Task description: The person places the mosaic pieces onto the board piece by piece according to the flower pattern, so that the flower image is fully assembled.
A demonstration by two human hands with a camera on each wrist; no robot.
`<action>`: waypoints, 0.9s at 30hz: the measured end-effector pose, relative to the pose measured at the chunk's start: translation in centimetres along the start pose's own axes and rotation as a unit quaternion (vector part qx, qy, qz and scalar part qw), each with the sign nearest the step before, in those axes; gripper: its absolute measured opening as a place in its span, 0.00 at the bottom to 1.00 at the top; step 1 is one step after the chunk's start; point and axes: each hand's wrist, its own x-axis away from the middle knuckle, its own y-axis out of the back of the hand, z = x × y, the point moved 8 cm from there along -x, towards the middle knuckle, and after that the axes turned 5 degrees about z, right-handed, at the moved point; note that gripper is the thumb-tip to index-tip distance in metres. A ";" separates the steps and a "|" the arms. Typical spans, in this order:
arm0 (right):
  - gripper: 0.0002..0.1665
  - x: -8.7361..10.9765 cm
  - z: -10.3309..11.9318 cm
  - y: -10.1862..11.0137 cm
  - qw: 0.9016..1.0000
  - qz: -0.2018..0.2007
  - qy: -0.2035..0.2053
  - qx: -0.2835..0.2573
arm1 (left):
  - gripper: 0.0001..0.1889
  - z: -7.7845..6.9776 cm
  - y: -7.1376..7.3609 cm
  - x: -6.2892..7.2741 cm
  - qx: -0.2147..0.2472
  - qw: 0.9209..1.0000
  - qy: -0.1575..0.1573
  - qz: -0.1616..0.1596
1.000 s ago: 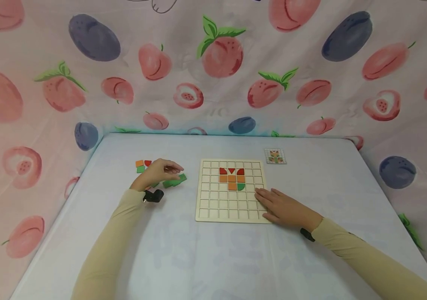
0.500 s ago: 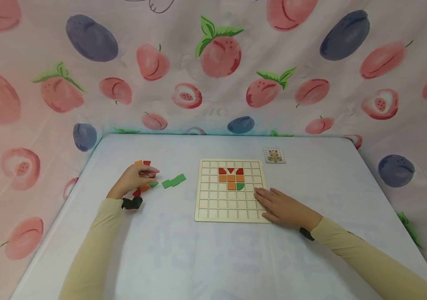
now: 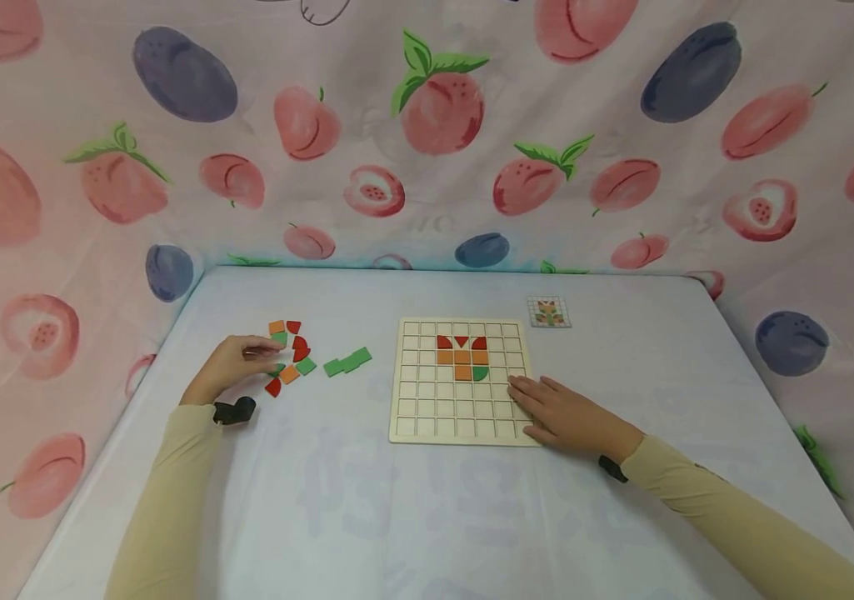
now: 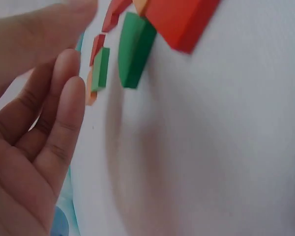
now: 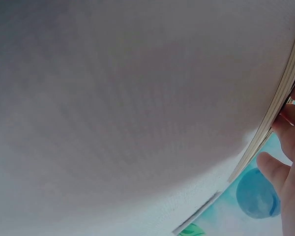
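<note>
At the left of the table, my left hand [image 3: 232, 364] hovers over loose flat tiles, its fingers loosely bent with nothing visible between them. In the left wrist view a green rounded tile [image 4: 136, 49] and a red tile [image 4: 182, 22] lie just beyond the thumb. Near the hand are an orange square tile [image 3: 289, 375], a green tile [image 3: 307, 367] and a red tile [image 3: 272, 387]. My right hand [image 3: 572, 418] rests with extended fingers on the right edge of the wooden grid board [image 3: 427, 425]. Red, orange and green tiles form a tulip-like shape in the board's upper middle.
A small pattern card [image 3: 549, 312] lies behind the board to the right. Several green tiles [image 3: 347, 362] lie in a joined strip between the loose tiles and the board. Fruit-printed cloth [image 3: 427, 192] rises behind the white table [image 3: 434, 525].
My left hand has moved left, away from the green strip and across the loose tiles, uncovering several of them. My right hand has stayed on the board's edge.
</note>
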 end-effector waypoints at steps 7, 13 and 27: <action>0.38 0.0 0.1 0.3 1.000 -0.012 0.004 0.006 | 0.17 1.2 -0.3 0.0 -0.045 0.999 -0.012 0.018; 0.38 0.0 0.0 0.1 1.000 -0.002 0.000 0.001 | 0.15 1.2 -0.5 -0.2 -0.053 0.998 -0.017 0.016; 0.38 -0.1 -0.1 -0.2 1.000 0.004 -0.002 -0.001 | 0.17 1.0 -0.3 -0.3 -0.086 0.996 0.013 0.010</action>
